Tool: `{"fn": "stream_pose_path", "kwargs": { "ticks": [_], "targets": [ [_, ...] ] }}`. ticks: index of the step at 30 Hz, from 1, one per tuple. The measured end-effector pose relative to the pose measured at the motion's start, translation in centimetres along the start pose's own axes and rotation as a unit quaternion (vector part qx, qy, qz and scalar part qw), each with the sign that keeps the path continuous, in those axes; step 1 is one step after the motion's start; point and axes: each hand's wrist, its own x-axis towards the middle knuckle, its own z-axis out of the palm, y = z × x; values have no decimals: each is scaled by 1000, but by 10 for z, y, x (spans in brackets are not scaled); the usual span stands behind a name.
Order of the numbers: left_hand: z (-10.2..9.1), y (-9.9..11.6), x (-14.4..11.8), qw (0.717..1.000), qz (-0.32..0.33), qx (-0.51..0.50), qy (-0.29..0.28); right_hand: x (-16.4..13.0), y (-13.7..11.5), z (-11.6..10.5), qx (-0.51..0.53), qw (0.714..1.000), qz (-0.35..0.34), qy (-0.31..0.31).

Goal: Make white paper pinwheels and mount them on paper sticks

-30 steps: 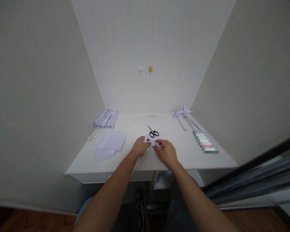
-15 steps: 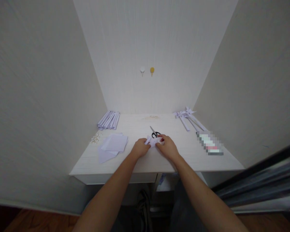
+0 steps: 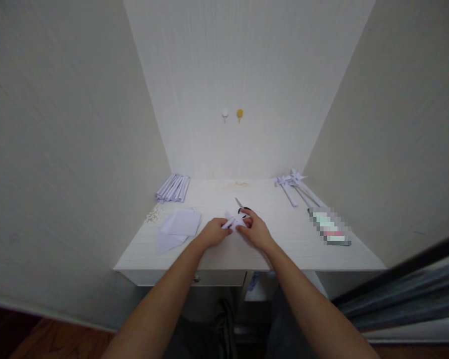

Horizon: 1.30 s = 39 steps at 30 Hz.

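Observation:
Between my two hands is a white paper pinwheel head (image 3: 235, 222), its blades partly folded. My left hand (image 3: 216, 232) grips its left edge between thumb and fingers. On the other side my right hand (image 3: 257, 230) pinches the paper, fingertips curled over the top. Just behind the paper lie black-handled scissors (image 3: 239, 203), blades pointing away from me; the right hand and the paper hide part of the handles. A small pile of white paper squares (image 3: 183, 223) rests left of my left hand.
Rolled paper sticks (image 3: 173, 188) lie at the back left, small white pieces (image 3: 154, 215) before them. Finished paper pinwheels (image 3: 290, 184) lie at the back right, near a blurred-out phone-like object (image 3: 329, 227). Thin tan bits (image 3: 241, 184) sit at the back. Walls enclose the white desk (image 3: 284, 249).
The paper between my hands has been folded further, with blades now standing up. My right hand has shifted slightly and covers more of the scissors' handles. The view has moved a little.

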Motion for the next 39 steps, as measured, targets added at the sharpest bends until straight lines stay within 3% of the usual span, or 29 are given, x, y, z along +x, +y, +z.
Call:
{"fn": "stream_pose_path", "kwargs": {
  "ticks": [6, 10, 15, 19, 24, 26, 28, 34, 39],
  "targets": [
    [-10, 5, 7, 996, -18, 49, 68, -6, 1, -13, 155, 985, 51, 50],
    [3, 14, 22, 984, -47, 94, 144, -27, -10, -37, 289, 949, 103, 71],
    [21, 30, 34, 978, -11, 96, 186, -59, -41, -62, 422, 895, 145, 24],
    [5, 40, 18, 976, 56, 33, 207, -69, -59, -69, 475, 863, 171, -21],
    [-17, 48, -28, 967, 195, -110, 124, -74, -71, -63, 495, 841, 200, -85],
    [-19, 49, -41, 933, 234, -266, 64, -76, -75, -56, 492, 837, 214, -108],
    [-16, 49, -50, 909, 228, -346, 43, -79, -78, -48, 486, 835, 226, -125],
    [-3, 41, -60, 899, 194, -388, 59, -82, -80, -33, 469, 834, 250, -147],
    [-3, 31, -69, 887, 198, -415, 31, -83, -79, -30, 455, 833, 270, -159]
  ]
}}
